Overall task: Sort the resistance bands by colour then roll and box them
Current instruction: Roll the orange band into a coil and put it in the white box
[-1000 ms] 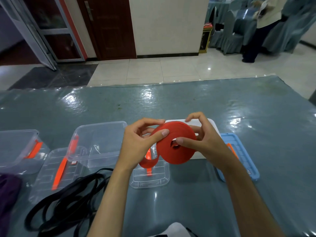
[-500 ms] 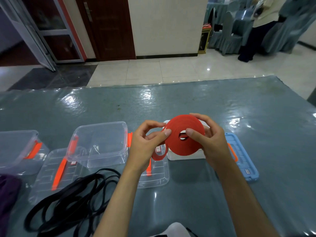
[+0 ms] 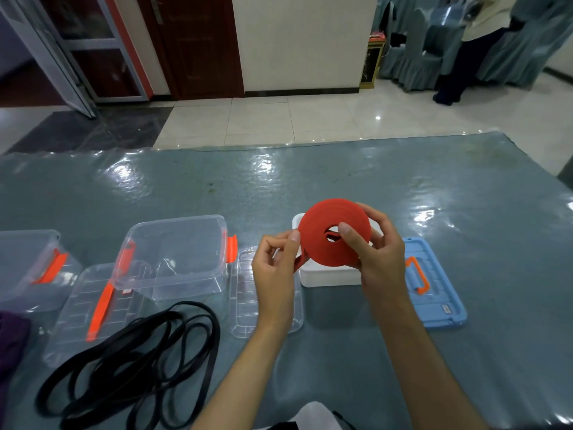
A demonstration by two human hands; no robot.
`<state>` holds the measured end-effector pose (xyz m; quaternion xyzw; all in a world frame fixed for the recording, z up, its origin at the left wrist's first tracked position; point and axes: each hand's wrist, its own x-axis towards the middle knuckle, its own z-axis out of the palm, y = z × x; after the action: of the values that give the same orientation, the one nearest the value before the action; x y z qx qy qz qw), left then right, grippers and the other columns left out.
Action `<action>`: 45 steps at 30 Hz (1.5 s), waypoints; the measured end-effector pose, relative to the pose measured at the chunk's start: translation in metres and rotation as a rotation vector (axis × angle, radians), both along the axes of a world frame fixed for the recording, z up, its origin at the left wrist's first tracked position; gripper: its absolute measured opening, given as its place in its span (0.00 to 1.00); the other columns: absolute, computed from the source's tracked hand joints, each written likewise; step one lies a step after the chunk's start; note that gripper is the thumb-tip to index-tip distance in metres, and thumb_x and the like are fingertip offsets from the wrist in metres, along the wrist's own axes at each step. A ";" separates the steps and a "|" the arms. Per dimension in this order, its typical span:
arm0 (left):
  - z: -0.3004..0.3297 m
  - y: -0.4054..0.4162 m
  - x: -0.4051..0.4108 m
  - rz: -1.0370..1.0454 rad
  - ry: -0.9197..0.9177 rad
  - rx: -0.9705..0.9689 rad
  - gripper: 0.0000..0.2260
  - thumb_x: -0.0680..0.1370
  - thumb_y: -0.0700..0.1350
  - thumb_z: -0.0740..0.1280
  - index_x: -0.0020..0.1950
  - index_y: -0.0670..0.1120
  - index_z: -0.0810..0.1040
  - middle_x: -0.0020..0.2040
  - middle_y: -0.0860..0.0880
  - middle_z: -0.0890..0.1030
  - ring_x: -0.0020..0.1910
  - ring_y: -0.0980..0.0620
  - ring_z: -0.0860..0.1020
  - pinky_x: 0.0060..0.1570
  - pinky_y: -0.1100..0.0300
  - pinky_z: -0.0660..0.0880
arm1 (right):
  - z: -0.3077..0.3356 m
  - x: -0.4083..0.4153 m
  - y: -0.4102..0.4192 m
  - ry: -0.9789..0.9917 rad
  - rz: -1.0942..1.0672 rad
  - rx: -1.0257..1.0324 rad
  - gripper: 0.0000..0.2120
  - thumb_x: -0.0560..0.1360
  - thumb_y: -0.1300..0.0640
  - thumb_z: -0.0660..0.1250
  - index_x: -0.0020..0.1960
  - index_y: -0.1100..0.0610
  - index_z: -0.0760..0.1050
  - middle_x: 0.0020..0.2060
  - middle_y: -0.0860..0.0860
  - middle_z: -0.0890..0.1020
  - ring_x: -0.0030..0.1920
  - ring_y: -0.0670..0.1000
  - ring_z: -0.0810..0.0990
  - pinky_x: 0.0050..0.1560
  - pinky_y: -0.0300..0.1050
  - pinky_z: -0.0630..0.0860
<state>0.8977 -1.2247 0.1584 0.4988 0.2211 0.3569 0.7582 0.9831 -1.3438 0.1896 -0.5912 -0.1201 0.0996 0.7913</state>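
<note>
Head view: two hands hold one red roll (image 3: 333, 234); three boxes.

The rolled band (image 3: 335, 235) is held above the tub (image 3: 328, 276), between the left hand (image 3: 276, 268) and right hand (image 3: 372, 252); a lid (image 3: 434, 290) lies right of the tub, another lid (image 3: 248, 293) left; further left stands a box (image 3: 173, 256) — loose bands (image 3: 133, 361) lie nearer; the table (image 3: 310, 181) bears all.
</note>
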 end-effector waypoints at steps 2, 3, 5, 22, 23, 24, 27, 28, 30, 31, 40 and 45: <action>-0.003 -0.004 0.003 -0.071 -0.019 -0.020 0.10 0.77 0.49 0.76 0.47 0.44 0.80 0.54 0.50 0.86 0.54 0.50 0.87 0.50 0.57 0.83 | -0.005 0.005 0.002 0.029 -0.047 -0.002 0.21 0.68 0.49 0.82 0.59 0.41 0.81 0.53 0.50 0.88 0.52 0.55 0.89 0.44 0.54 0.86; -0.004 -0.005 0.005 -0.096 -0.017 -0.042 0.09 0.78 0.46 0.76 0.50 0.43 0.81 0.55 0.50 0.86 0.54 0.50 0.87 0.50 0.57 0.83 | -0.008 0.008 0.003 0.051 -0.071 0.002 0.20 0.68 0.49 0.82 0.57 0.40 0.81 0.53 0.50 0.88 0.52 0.55 0.89 0.44 0.55 0.86; -0.008 -0.009 0.013 -0.110 0.005 -0.097 0.06 0.79 0.41 0.76 0.53 0.43 0.82 0.56 0.49 0.87 0.56 0.48 0.87 0.51 0.56 0.84 | -0.015 0.014 0.006 0.100 -0.120 0.021 0.18 0.68 0.50 0.82 0.55 0.40 0.80 0.54 0.51 0.87 0.54 0.57 0.88 0.45 0.58 0.86; -0.046 0.040 0.148 -0.259 0.364 -0.468 0.11 0.80 0.40 0.75 0.62 0.45 0.83 0.54 0.45 0.88 0.49 0.50 0.87 0.53 0.58 0.84 | -0.085 0.117 0.022 0.516 -0.277 -0.023 0.15 0.77 0.59 0.76 0.62 0.55 0.77 0.57 0.58 0.86 0.55 0.57 0.86 0.42 0.50 0.86; -0.052 0.041 0.154 -0.273 0.392 -0.490 0.11 0.80 0.41 0.75 0.62 0.45 0.83 0.55 0.45 0.88 0.49 0.51 0.87 0.52 0.58 0.84 | -0.093 0.122 0.023 0.542 -0.284 -0.043 0.13 0.78 0.59 0.75 0.60 0.54 0.78 0.57 0.57 0.86 0.56 0.56 0.86 0.42 0.49 0.86; -0.060 0.042 0.161 -0.268 0.415 -0.503 0.10 0.80 0.40 0.74 0.62 0.46 0.84 0.55 0.45 0.88 0.48 0.51 0.87 0.50 0.59 0.85 | -0.102 0.128 0.024 0.562 -0.278 -0.075 0.10 0.79 0.58 0.75 0.58 0.53 0.78 0.57 0.56 0.85 0.56 0.55 0.85 0.42 0.49 0.85; -0.087 0.043 0.184 -0.192 0.507 -0.496 0.10 0.80 0.38 0.74 0.61 0.45 0.85 0.55 0.42 0.88 0.47 0.48 0.86 0.46 0.58 0.85 | -0.126 0.147 0.028 0.578 -0.211 -0.267 0.07 0.81 0.58 0.71 0.57 0.55 0.74 0.56 0.54 0.82 0.54 0.50 0.82 0.44 0.53 0.84; -0.097 0.042 0.191 -0.160 0.543 -0.487 0.10 0.80 0.37 0.74 0.61 0.44 0.85 0.56 0.41 0.87 0.48 0.46 0.86 0.48 0.55 0.85 | -0.133 0.154 0.028 0.554 -0.180 -0.403 0.09 0.82 0.58 0.70 0.59 0.57 0.73 0.57 0.55 0.81 0.52 0.50 0.81 0.46 0.55 0.83; -0.119 0.038 0.203 -0.107 0.624 -0.432 0.11 0.80 0.35 0.73 0.62 0.42 0.85 0.58 0.38 0.86 0.53 0.41 0.85 0.58 0.47 0.83 | -0.148 0.170 0.025 0.444 -0.067 -0.766 0.14 0.80 0.56 0.72 0.62 0.60 0.75 0.59 0.59 0.82 0.53 0.55 0.82 0.55 0.57 0.81; -0.129 0.036 0.209 -0.099 0.659 -0.397 0.11 0.80 0.35 0.73 0.61 0.42 0.84 0.58 0.37 0.86 0.57 0.39 0.85 0.63 0.43 0.81 | -0.153 0.177 0.023 0.395 0.003 -0.930 0.17 0.78 0.54 0.73 0.63 0.62 0.77 0.59 0.60 0.83 0.55 0.58 0.82 0.59 0.57 0.80; -0.192 0.022 0.246 -0.044 0.865 -0.246 0.09 0.81 0.33 0.70 0.60 0.38 0.83 0.58 0.39 0.85 0.57 0.42 0.83 0.63 0.50 0.79 | -0.192 0.217 0.021 0.372 0.317 -1.292 0.10 0.81 0.52 0.69 0.53 0.60 0.79 0.47 0.57 0.82 0.46 0.57 0.80 0.52 0.53 0.79; -0.211 0.024 0.252 0.021 0.920 -0.273 0.08 0.79 0.33 0.72 0.58 0.37 0.84 0.55 0.39 0.85 0.51 0.46 0.81 0.58 0.55 0.79 | -0.211 0.220 0.023 0.392 0.363 -1.335 0.12 0.79 0.48 0.70 0.44 0.55 0.75 0.40 0.52 0.80 0.40 0.52 0.79 0.48 0.51 0.79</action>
<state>1.1497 -1.2006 -0.0521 0.4986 0.5836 0.0747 0.6366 1.2033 -1.3204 -0.0210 -0.8908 0.0143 0.3861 0.2390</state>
